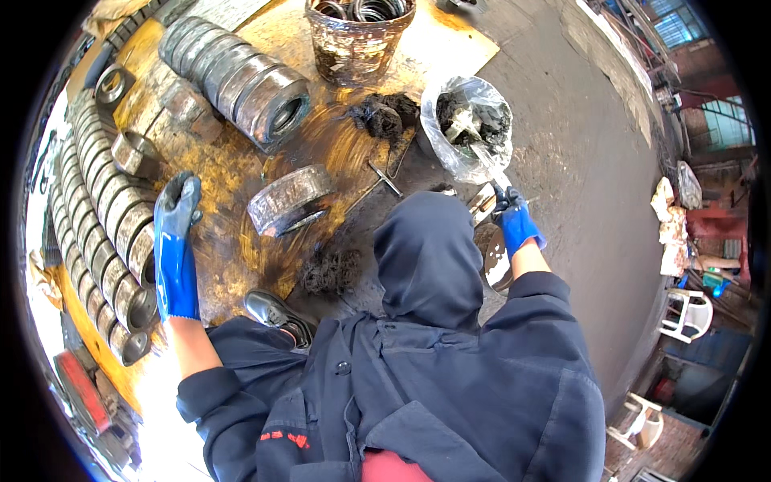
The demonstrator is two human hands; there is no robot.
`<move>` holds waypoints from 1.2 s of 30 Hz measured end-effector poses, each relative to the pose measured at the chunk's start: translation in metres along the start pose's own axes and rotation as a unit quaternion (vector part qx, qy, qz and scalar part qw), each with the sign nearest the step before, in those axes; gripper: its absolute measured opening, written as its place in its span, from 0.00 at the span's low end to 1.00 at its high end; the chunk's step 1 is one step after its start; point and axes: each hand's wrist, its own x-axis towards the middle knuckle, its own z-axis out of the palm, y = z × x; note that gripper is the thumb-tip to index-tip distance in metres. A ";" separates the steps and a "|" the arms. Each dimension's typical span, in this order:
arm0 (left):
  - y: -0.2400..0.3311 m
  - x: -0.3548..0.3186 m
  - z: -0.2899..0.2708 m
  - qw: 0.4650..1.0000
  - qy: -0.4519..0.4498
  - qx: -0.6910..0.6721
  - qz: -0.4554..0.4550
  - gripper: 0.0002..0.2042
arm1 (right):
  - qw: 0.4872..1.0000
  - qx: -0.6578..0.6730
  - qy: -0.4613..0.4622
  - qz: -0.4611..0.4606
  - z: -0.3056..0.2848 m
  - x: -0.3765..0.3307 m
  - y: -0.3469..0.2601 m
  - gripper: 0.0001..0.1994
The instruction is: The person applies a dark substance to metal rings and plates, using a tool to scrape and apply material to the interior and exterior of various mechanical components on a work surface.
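My left hand (177,237), in a blue glove with darkened fingers, is beside rows of metal rings (116,193). Its fingers are stretched out, the thumb apart, and nothing shows in it. My right hand (516,221), also gloved in blue, is closed around the near end of a pale, stick-like tool (487,158). The tool slants into a bucket lined with clear plastic (506,132), which contains dark, greasy-looking stuff. A large metal ring (291,197) lies on the stained yellowish surface between my hands.
A thick stack of rings (233,80) lies at the far left. Behind stands a grimy bucket (357,52) of rings. Dark clumps (385,116) and a T-shaped metal rod (385,178) lie nearer. A round container (495,257) sits beneath my right hand. White chairs (687,315) stand at right.
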 end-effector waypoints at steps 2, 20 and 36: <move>0.002 0.002 0.012 1.000 -0.012 0.010 -0.004 0.21 | 0.995 0.090 -0.040 0.002 -0.031 0.009 0.001 0.06; -0.030 -0.024 0.027 0.999 -0.030 0.014 0.018 0.17 | 0.956 -0.222 0.016 -0.189 -0.055 -0.023 -0.006 0.08; -0.048 -0.117 0.149 0.879 -0.176 -0.355 -0.266 0.21 | 0.338 -0.759 -0.462 -0.310 0.310 -0.231 0.119 0.12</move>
